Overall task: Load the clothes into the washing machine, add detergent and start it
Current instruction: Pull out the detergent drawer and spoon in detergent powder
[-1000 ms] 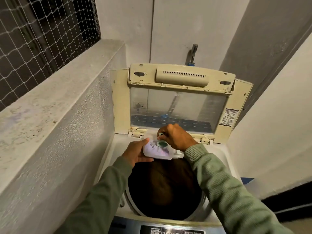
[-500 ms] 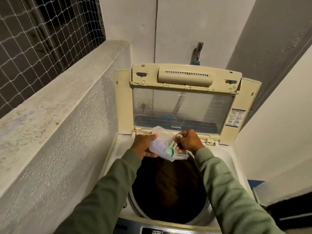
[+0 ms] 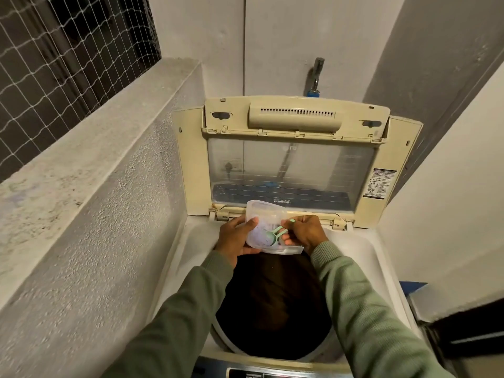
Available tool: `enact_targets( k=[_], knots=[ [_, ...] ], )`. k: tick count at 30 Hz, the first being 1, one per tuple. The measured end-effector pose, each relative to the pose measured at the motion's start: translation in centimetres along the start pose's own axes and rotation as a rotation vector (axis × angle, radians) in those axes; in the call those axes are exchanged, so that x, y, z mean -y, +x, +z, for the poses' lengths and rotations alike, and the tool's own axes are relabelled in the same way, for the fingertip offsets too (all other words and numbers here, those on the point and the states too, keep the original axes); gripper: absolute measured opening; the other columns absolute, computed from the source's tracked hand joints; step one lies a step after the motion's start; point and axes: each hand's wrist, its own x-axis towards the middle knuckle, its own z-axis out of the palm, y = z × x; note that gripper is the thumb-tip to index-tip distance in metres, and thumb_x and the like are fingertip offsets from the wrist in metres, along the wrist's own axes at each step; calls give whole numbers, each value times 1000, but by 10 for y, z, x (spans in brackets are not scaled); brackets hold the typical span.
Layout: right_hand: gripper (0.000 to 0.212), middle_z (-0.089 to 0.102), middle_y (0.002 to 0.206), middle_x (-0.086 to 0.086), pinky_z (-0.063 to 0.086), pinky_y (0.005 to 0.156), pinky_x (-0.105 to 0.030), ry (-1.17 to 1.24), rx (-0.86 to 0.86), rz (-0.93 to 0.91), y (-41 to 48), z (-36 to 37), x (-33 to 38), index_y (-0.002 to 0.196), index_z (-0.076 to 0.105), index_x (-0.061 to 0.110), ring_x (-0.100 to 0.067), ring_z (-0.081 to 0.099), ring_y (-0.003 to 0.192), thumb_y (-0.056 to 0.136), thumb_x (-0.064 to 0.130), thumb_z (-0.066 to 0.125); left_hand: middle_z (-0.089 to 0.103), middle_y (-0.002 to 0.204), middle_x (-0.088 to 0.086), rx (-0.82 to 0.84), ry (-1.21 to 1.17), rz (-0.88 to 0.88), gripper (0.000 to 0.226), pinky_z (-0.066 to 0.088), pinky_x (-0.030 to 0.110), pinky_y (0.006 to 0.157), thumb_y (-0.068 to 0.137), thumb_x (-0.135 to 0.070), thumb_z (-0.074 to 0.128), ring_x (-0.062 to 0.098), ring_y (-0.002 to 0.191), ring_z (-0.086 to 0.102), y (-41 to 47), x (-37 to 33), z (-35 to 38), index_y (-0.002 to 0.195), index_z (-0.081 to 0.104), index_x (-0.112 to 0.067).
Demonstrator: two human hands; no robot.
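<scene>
A top-loading washing machine (image 3: 365, 257) stands below me with its cream lid (image 3: 294, 115) raised upright against the back wall. Dark brownish clothes (image 3: 275, 304) fill the drum. My left hand (image 3: 234, 238) grips the left side of a clear plastic detergent container (image 3: 263, 214), tilted over the drum's far rim. My right hand (image 3: 305, 233) pinches the handle of a small green scoop (image 3: 274, 237) whose bowl sits inside the container on pale powder.
A rough concrete ledge (image 3: 90, 170) runs close along the left, with a netted window (image 3: 62, 45) above it. A tap (image 3: 316, 75) juts from the back wall. White wall stands on the right. The control panel (image 3: 272, 372) lies at the bottom edge.
The view has tipped slightly. Both hands shifted with the container toward the lid hinge. The scoop, earlier lying flat under my right hand, now has its handle lifted between my fingers.
</scene>
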Motion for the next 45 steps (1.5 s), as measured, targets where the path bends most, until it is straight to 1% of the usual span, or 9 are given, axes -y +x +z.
enact_targets(
  k=[5,8,12,16,24,29,36,40,45],
  knots=[
    [12,62,45,-11,48,33,-23,45,6,43,0,6,-6,79,61,-6,-16,57,32,89,-1,64,65,114,5,45,-76,6,43,61,38,68,89,-29,67,26,96,67,-1,12,-1,129,55,-16],
    [9,62,45,-13,48,33,-22,86,4,61,1,10,-8,87,62,-8,-16,57,32,88,0,66,63,113,3,49,-99,12,38,60,34,62,90,-26,66,23,93,66,-3,17,2,125,54,-18],
    [18,66,56,-15,52,38,-23,141,19,85,0,9,-12,99,66,-12,-15,60,38,89,2,66,58,129,9,50,-102,44,41,61,40,71,89,-24,69,30,104,65,-1,21,3,127,54,-22],
    [21,66,64,-16,55,43,-24,186,36,93,0,7,-14,104,65,-13,-14,59,39,90,2,64,56,133,10,55,-118,54,45,61,38,68,87,-26,71,30,106,64,2,21,0,128,54,-22],
    [16,68,57,-13,52,40,-22,197,31,-27,1,-3,-13,90,66,-13,-14,59,39,88,2,66,58,126,8,70,-204,-43,22,60,37,66,95,-31,60,29,105,62,7,29,-19,116,58,-25],
    [17,69,65,-12,52,42,-22,308,38,31,7,-14,-18,99,64,-8,-13,59,42,87,4,67,57,130,12,2,-269,-94,42,58,41,73,96,-34,57,32,109,60,12,37,-30,134,51,-17],
    [3,69,63,-8,54,46,-20,490,-29,93,15,-27,-25,92,65,2,-11,66,50,91,4,63,59,129,15,-79,-291,-146,46,58,43,70,94,-32,60,34,108,61,19,37,-40,134,52,-11],
    [4,66,75,-11,54,46,-20,547,-103,94,23,-31,-29,95,63,1,-11,66,50,91,3,62,58,129,15,-111,-280,-155,46,57,43,70,94,-32,61,34,107,60,22,37,-45,133,52,-10],
    [4,65,74,-14,56,47,-23,530,-144,108,27,-30,-40,95,61,-3,-14,63,49,93,0,57,57,130,16,-132,-265,-158,47,57,42,69,94,-32,60,35,108,59,24,38,-46,135,51,-11]
  ],
)
